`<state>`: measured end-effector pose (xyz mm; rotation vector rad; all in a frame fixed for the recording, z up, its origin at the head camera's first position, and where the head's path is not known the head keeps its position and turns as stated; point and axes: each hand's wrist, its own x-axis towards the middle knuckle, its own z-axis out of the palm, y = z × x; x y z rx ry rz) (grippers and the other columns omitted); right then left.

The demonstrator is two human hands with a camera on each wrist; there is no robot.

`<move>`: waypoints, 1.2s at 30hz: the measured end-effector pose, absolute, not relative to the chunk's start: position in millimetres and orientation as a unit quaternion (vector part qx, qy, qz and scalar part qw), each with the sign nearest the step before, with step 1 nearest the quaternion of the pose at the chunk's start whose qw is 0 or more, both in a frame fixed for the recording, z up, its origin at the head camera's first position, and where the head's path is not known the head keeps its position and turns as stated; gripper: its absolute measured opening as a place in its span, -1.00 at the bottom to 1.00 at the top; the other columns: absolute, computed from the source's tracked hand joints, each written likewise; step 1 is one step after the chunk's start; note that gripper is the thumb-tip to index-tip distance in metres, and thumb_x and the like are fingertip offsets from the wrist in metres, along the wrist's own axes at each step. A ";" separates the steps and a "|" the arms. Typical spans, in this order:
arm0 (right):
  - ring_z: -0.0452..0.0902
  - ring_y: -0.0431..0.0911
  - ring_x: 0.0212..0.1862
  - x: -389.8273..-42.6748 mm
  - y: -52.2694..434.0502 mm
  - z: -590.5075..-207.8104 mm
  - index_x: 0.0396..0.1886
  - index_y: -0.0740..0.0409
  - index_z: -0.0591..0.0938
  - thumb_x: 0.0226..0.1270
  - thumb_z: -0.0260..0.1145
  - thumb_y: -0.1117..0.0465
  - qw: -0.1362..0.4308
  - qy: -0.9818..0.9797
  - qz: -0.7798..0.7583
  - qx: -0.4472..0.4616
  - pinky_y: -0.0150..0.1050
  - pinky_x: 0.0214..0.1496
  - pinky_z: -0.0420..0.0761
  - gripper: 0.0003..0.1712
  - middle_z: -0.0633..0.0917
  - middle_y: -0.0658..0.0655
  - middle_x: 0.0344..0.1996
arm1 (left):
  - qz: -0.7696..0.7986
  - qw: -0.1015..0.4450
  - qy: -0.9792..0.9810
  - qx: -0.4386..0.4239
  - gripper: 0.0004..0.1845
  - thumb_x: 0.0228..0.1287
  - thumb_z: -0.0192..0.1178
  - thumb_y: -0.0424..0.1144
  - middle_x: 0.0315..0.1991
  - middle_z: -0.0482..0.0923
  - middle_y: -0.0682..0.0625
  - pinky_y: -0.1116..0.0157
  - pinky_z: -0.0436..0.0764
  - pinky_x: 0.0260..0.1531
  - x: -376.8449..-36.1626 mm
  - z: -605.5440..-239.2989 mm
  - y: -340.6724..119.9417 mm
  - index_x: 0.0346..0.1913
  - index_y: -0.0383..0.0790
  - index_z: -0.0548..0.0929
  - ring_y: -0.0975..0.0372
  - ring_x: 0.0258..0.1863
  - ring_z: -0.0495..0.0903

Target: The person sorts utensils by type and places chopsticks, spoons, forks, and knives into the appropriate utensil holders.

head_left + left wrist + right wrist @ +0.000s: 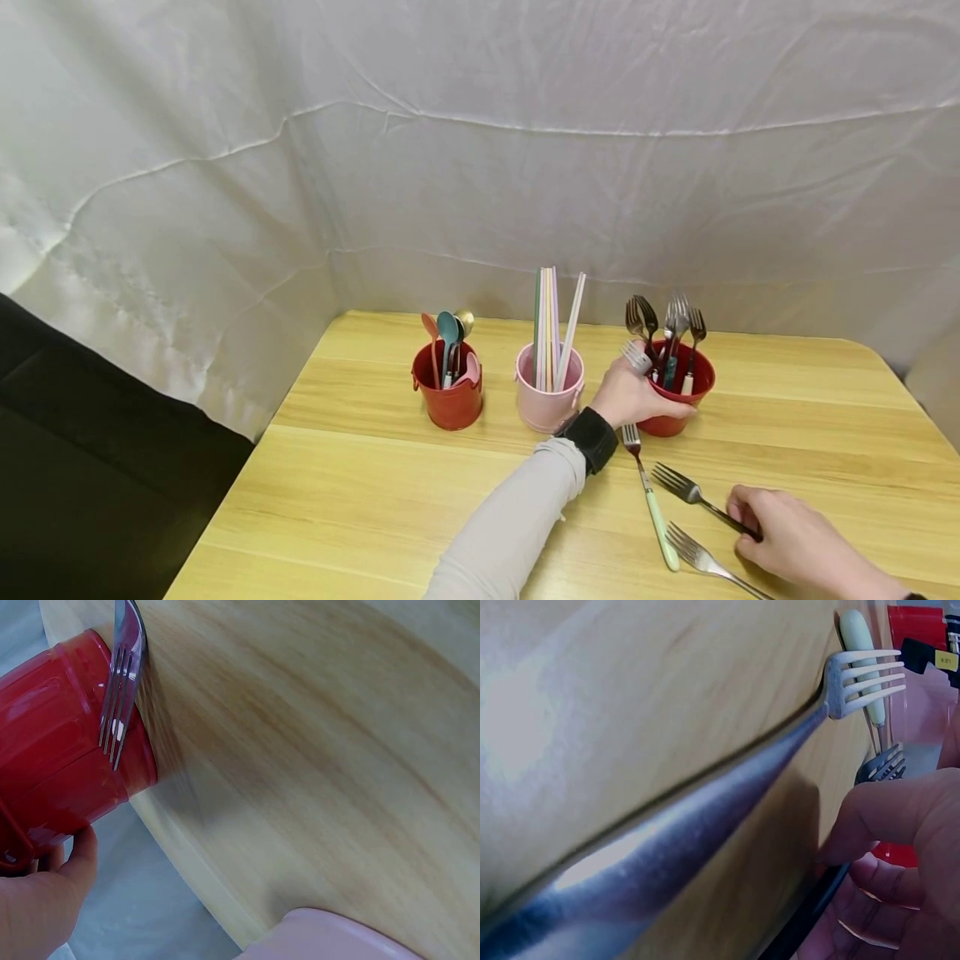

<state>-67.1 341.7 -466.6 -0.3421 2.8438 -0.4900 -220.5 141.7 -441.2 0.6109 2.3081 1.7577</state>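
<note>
The dark-handled fork (693,493) lies flat on the table (375,500), tines toward the buckets, and my right hand (787,542) pinches its handle end between thumb and curled fingers. Two more forks lie close by: the pale green-handled fork (651,500) to its left and the all-steel fork (705,562) nearer me. To lift cleanly I want the pinch firm on the handle and the tines raised first, so they don't catch the neighbours. My left hand (633,392) curls around the red fork bucket (678,392) and also holds a fork (636,356) at its rim; steadying that bucket matters, since it is already crowded with upright forks. Left of it stand the pink chopstick bucket (549,392) and the red spoon bucket (447,392).
</note>
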 end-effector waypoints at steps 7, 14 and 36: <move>0.14 -0.36 -0.58 -67.6 347.7 -466.2 -0.46 -0.10 0.42 -0.12 0.47 0.27 0.097 0.974 -0.152 -0.137 -0.42 -0.51 0.10 -0.63 0.34 -0.14 -0.63 | 0.606 0.096 0.764 0.200 -0.18 -0.17 0.66 -0.31 0.07 0.70 0.12 0.48 0.56 0.14 -222.0 -441.9 142.6 0.22 -0.02 0.48 0.49 0.00 0.61; 0.14 -0.35 -0.58 -69.7 353.1 -460.8 -0.46 -0.07 0.41 -0.12 0.48 0.27 0.101 0.975 -0.154 -0.127 -0.41 -0.51 0.10 -0.62 0.34 -0.13 -0.64 | 0.576 0.083 0.788 0.202 -0.14 -0.20 0.68 -0.24 0.07 0.71 0.12 0.52 0.55 0.10 -221.2 -442.5 143.3 0.24 -0.02 0.44 0.48 0.00 0.62; 0.10 -0.40 -0.57 -75.2 368.0 -438.3 -0.46 -0.05 0.43 -0.22 0.45 0.38 0.017 0.973 -0.173 -0.150 -0.43 -0.51 0.08 -0.60 0.29 -0.19 -0.65 | 0.588 0.082 0.776 0.216 -0.19 -0.19 0.67 -0.27 0.07 0.72 0.10 0.50 0.54 0.14 -220.9 -440.4 141.6 0.22 -0.04 0.51 0.37 0.06 0.66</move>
